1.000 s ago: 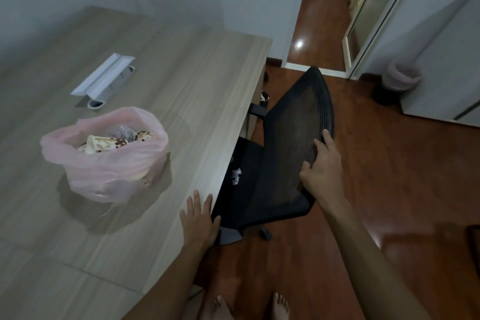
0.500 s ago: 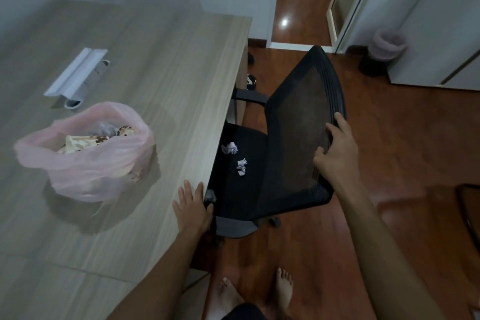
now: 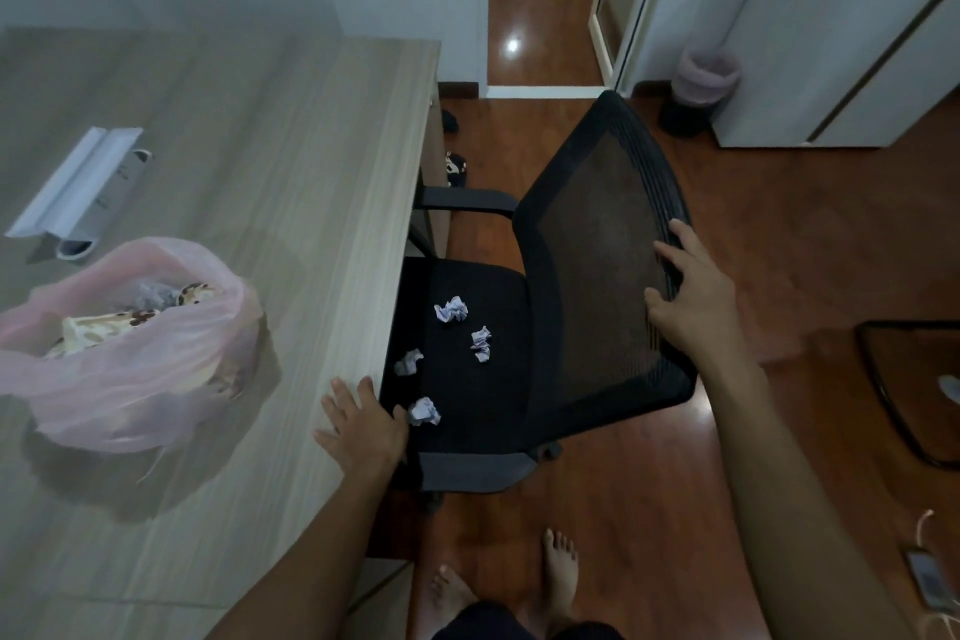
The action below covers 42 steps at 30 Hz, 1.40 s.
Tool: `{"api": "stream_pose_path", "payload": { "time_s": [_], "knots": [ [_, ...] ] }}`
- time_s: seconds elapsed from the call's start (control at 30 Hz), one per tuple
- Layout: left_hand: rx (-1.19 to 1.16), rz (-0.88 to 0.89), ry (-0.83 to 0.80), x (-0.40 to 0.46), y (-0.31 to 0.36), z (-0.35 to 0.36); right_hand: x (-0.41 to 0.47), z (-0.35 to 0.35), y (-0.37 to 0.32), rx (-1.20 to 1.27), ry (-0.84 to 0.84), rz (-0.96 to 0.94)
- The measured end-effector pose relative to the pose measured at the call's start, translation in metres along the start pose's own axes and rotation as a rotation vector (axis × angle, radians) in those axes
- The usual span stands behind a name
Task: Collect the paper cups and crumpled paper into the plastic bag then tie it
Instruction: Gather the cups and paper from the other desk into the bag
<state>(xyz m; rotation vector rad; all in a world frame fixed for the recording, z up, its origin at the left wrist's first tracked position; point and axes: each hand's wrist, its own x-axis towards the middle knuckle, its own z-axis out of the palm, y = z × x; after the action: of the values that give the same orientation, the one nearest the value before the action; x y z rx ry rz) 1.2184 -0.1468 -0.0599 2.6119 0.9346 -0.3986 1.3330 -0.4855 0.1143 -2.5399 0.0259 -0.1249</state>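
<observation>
Open from above: black fabric chair seat (image 3: 483, 379), four crumpled paper balls (image 3: 451, 311) well apart. Flanking obstacles: wooden desk edge (image 3: 400, 244) left, black mesh backrest (image 3: 597, 276) right.

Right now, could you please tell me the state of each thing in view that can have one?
plastic bag: open, untied, upright on the desk, cups inside.
crumpled paper: four balls loose on the chair seat.
chair: pulled out from the desk.
left hand: flat on the desk edge.
right hand: grips the chair back.
waste bin: upright, lined.
</observation>
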Motion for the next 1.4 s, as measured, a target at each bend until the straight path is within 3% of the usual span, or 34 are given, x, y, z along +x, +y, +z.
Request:
{"api": "stream_pose_path", "payload": {
  "time_s": [0.33,0.5,0.67,0.97,1.1,1.23,1.4],
  "knots": [
    [0.027,-0.001,-0.017,-0.001,-0.001,0.001,0.005,-0.019,0.022,-0.118,0.014,0.044],
    [0.044,-0.018,-0.017,-0.002,0.003,-0.001,0.008,-0.02,0.027,-0.316,-0.044,0.092],
    [-0.017,-0.002,0.027,0.004,-0.004,-0.019,0.02,-0.002,0.0,-0.457,0.015,0.091],
    [-0.365,-0.047,0.137,0.026,-0.049,-0.085,0.027,0.101,-0.138,-0.081,-0.118,-0.123],
    [-0.443,-0.127,0.203,0.029,-0.101,-0.114,0.017,0.152,-0.212,0.081,-0.291,-0.245],
    [-0.454,-0.271,0.249,0.03,-0.161,-0.14,-0.006,0.211,-0.285,0.164,-0.525,-0.264],
    [-0.662,-0.494,0.391,0.032,-0.21,-0.183,-0.027,0.264,-0.359,0.308,-0.613,-0.131]
  ]
}}
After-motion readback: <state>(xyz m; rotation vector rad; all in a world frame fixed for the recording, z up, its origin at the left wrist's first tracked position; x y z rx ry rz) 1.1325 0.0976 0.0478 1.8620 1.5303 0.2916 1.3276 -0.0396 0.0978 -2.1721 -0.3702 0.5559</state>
